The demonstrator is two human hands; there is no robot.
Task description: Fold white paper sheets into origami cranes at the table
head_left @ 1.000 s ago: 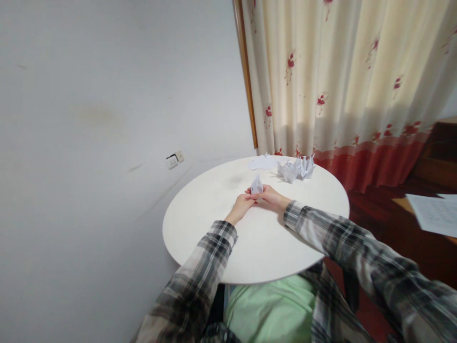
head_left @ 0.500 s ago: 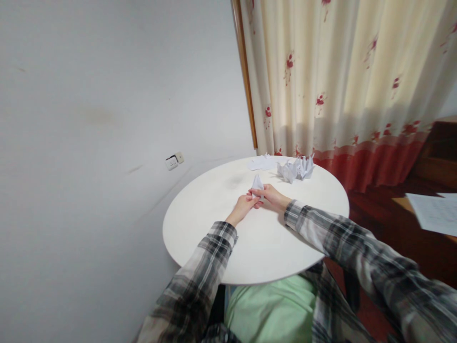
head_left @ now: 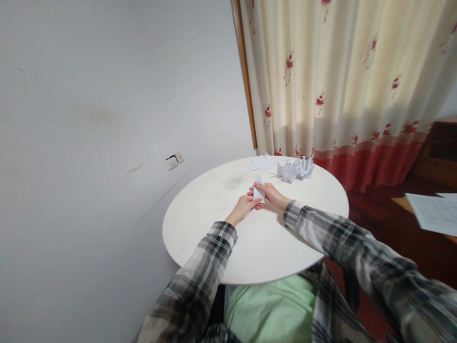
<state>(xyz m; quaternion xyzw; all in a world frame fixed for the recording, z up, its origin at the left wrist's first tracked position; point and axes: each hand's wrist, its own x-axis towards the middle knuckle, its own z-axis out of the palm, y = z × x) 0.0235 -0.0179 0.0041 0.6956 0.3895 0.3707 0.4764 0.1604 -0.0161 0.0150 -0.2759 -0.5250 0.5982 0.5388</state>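
Observation:
A small folded white paper piece [head_left: 258, 189] stands between my two hands over the middle of the round white table [head_left: 214, 238]. My left hand [head_left: 244, 206] pinches its lower edge from the near left. My right hand [head_left: 272, 196] grips it from the right, fingers curled around it. Both wrists rest on or just above the tabletop. Both sleeves are grey plaid.
Several folded white paper figures [head_left: 295, 168] and a flat paper sheet [head_left: 261, 163] lie at the table's far edge. A flowered curtain [head_left: 339, 81] hangs behind. A white wall with a socket [head_left: 174, 160] is to the left. Papers [head_left: 433, 212] lie on dark wooden furniture at right.
The paper piece has been turned and tilted between my fingers, now showing a flatter white face. My hands have stayed in the same spot on the table.

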